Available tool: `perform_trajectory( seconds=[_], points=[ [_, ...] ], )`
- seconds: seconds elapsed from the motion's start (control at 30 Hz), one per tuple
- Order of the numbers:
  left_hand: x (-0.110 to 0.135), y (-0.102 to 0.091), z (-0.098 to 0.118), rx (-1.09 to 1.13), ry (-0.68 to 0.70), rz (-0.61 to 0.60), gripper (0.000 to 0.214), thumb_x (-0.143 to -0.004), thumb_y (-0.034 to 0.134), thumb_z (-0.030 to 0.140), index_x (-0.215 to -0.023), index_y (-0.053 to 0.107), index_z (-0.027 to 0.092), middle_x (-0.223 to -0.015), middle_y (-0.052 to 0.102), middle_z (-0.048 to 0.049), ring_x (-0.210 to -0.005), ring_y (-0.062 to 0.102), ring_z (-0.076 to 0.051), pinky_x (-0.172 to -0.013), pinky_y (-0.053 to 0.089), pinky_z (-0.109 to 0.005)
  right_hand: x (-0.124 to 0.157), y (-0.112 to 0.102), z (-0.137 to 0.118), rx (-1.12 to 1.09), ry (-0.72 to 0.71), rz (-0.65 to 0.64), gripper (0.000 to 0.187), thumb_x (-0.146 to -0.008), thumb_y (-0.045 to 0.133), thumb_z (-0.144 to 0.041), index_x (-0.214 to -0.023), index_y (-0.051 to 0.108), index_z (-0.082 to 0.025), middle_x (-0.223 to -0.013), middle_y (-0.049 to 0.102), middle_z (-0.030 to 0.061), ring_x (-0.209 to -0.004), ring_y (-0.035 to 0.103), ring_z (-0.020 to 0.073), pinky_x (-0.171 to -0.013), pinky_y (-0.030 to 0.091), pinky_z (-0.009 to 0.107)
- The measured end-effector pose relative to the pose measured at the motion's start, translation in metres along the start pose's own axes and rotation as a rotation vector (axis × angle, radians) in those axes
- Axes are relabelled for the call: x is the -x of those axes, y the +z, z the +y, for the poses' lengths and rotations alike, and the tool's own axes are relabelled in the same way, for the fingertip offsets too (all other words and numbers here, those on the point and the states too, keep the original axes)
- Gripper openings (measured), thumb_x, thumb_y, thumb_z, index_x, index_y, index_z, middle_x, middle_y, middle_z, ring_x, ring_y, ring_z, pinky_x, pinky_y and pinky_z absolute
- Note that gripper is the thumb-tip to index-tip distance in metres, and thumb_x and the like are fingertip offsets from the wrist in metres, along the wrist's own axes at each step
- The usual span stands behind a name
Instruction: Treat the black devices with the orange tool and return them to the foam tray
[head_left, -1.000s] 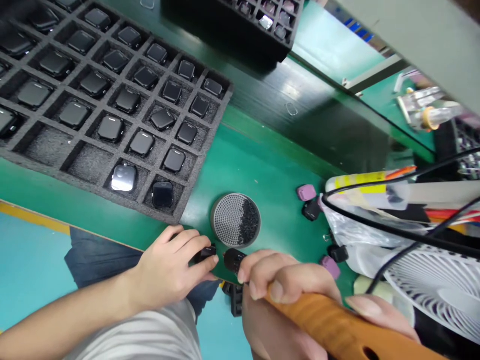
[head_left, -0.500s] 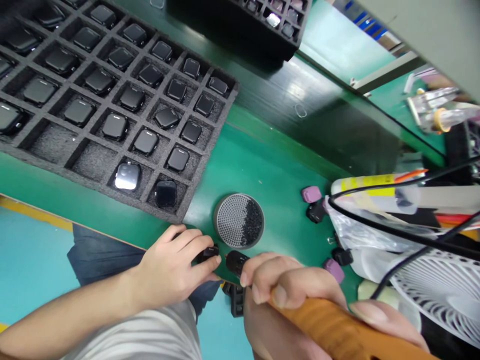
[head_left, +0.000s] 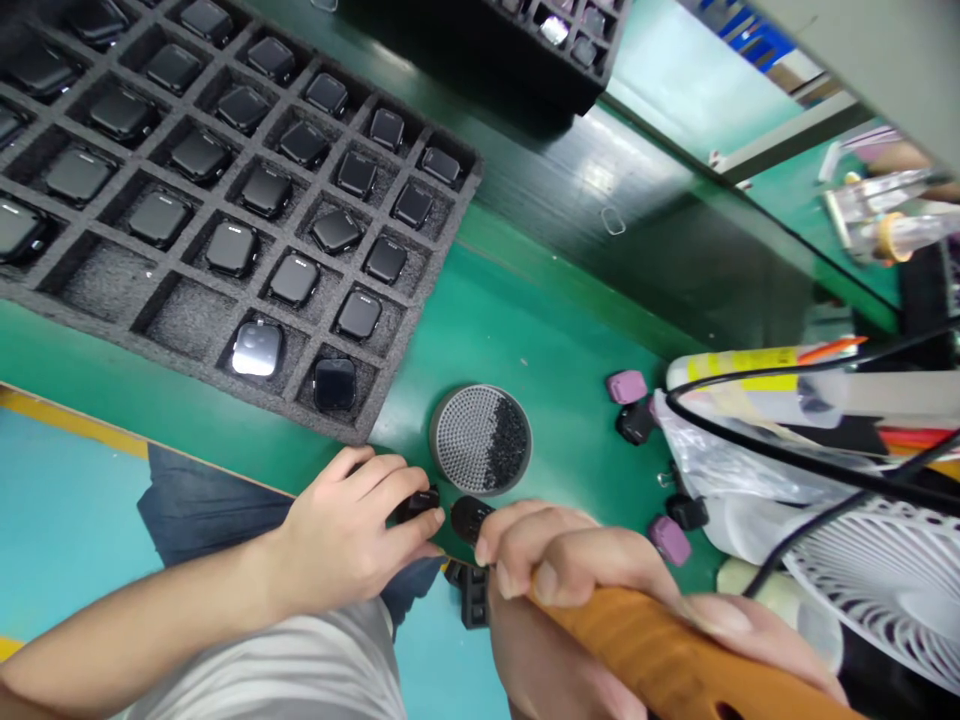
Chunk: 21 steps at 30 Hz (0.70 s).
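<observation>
Far L, up & L of the round dish: dk foam tray on the green bench, most pockets w/ a dk watch body, one nr the front edge w/ a shiny face. Then L hand, below-L of dish, thumb & fingers pinched narrow on a small blk watch; that watch is just below-L of dish, nr bench edge. Dish itself: grey, dimpled on its L side, tiny blk pcs over its R. Just below dish, dk nose of the orange driver points at the watch; can't tell if bit touches. R hand, below-R of dish, wrapped round driver. R of dish, well apart: pink case w/ blk case beside it. Far R, below dish level: white fan, blk cable nr it.
</observation>
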<state>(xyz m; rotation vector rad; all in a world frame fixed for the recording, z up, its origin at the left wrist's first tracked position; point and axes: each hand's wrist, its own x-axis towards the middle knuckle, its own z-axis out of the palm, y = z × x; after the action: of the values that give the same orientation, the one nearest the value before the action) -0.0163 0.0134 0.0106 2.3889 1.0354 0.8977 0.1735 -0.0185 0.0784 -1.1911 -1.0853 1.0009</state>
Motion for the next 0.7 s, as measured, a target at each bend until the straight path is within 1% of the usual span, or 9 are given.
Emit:
perform_trajectory(
  seconds=[0.1, 0.17, 0.27, 0.33, 0.4, 0.47, 0.57, 0.63, 0.7],
  points=[
    [-0.001, 0.000, 0.000, 0.005, 0.001, -0.005, 0.014, -0.108, 0.073, 0.035, -0.117, 0.077, 0.025, -0.123, 0.077, -0.0053, -0.113, 0.068, -0.024, -0.096, 0.045, -0.043, -0.005, 0.014, -0.011, 0.036, -0.115, 0.028, 0.042, -0.101, 0.048, -0.073, -0.126, 0.064, -0.044, -0.086, 0.061, 0.0044, -0.073, 0.063, 0.0299, -0.068, 0.057, 0.059],
    [-0.001, 0.000, 0.000, 0.006, 0.002, -0.007, 0.014, -0.108, 0.073, 0.035, -0.116, 0.077, 0.025, -0.122, 0.077, -0.0053, -0.113, 0.068, -0.024, -0.096, 0.045, -0.043, -0.011, 0.019, -0.015, 0.020, -0.155, 0.012, 0.039, -0.102, 0.053, -0.067, -0.131, 0.063, -0.043, -0.088, 0.064, 0.0030, -0.073, 0.063, 0.0270, -0.068, 0.057, 0.054],
    [0.000, 0.000, 0.001, 0.003, -0.002, -0.004, 0.014, -0.108, 0.073, 0.035, -0.117, 0.077, 0.025, -0.123, 0.076, -0.0056, -0.113, 0.068, -0.024, -0.096, 0.045, -0.043, -0.020, 0.022, -0.016, -0.044, -0.166, 0.004, 0.032, -0.104, 0.057, -0.053, -0.129, 0.067, -0.036, -0.089, 0.067, 0.0016, -0.071, 0.063, 0.0228, -0.064, 0.057, 0.048],
    [0.000, 0.000, 0.001, 0.001, -0.001, -0.001, 0.015, -0.108, 0.073, 0.035, -0.117, 0.077, 0.025, -0.123, 0.076, -0.0058, -0.112, 0.068, -0.024, -0.095, 0.045, -0.043, -0.023, 0.022, -0.016, -0.063, -0.185, -0.003, 0.027, -0.106, 0.056, -0.047, -0.128, 0.068, -0.035, -0.087, 0.067, 0.0007, -0.068, 0.063, 0.0212, -0.061, 0.056, 0.045],
    [0.000, 0.001, 0.000, 0.000, -0.002, 0.000, 0.015, -0.108, 0.072, 0.036, -0.117, 0.077, 0.025, -0.122, 0.077, -0.0061, -0.112, 0.068, -0.024, -0.095, 0.045, -0.043, -0.024, 0.020, -0.016, -0.046, -0.175, -0.029, 0.028, -0.107, 0.056, -0.050, -0.127, 0.069, -0.036, -0.087, 0.068, 0.0004, -0.068, 0.064, 0.0211, -0.062, 0.057, 0.046],
    [0.000, 0.001, 0.000, -0.003, -0.004, -0.001, 0.016, -0.108, 0.073, 0.037, -0.117, 0.078, 0.025, -0.123, 0.077, -0.0063, -0.111, 0.068, -0.024, -0.095, 0.046, -0.043, -0.023, 0.018, -0.015, -0.020, -0.148, -0.067, 0.031, -0.104, 0.061, -0.056, -0.128, 0.069, -0.037, -0.089, 0.069, 0.0010, -0.072, 0.067, 0.0227, -0.064, 0.060, 0.049],
    [0.000, 0.002, -0.001, -0.006, -0.005, -0.004, 0.017, -0.107, 0.074, 0.040, -0.116, 0.078, 0.026, -0.123, 0.076, -0.0061, -0.111, 0.067, -0.025, -0.096, 0.045, -0.043, -0.023, 0.018, -0.014, -0.029, -0.140, -0.063, 0.037, -0.100, 0.068, -0.061, -0.129, 0.069, -0.038, -0.091, 0.070, -0.0002, -0.073, 0.069, 0.0224, -0.066, 0.061, 0.049],
    [0.000, 0.002, -0.001, -0.011, -0.001, -0.008, 0.019, -0.107, 0.075, 0.042, -0.116, 0.078, 0.026, -0.123, 0.076, -0.0058, -0.110, 0.067, -0.025, -0.095, 0.046, -0.043, -0.024, 0.018, -0.013, -0.062, -0.141, -0.038, 0.042, -0.101, 0.063, -0.067, -0.129, 0.069, -0.037, -0.091, 0.069, -0.0008, -0.072, 0.068, 0.0213, -0.066, 0.061, 0.048],
    [0.000, 0.000, -0.002, -0.027, -0.005, -0.014, 0.023, -0.106, 0.077, 0.044, -0.119, 0.078, 0.026, -0.122, 0.076, -0.0064, -0.111, 0.067, -0.025, -0.095, 0.047, -0.043, -0.028, 0.017, -0.014, -0.099, -0.175, -0.010, 0.042, -0.103, 0.057, -0.067, -0.128, 0.069, -0.035, -0.091, 0.068, -0.0010, -0.070, 0.066, 0.0204, -0.064, 0.060, 0.046]
  ],
)
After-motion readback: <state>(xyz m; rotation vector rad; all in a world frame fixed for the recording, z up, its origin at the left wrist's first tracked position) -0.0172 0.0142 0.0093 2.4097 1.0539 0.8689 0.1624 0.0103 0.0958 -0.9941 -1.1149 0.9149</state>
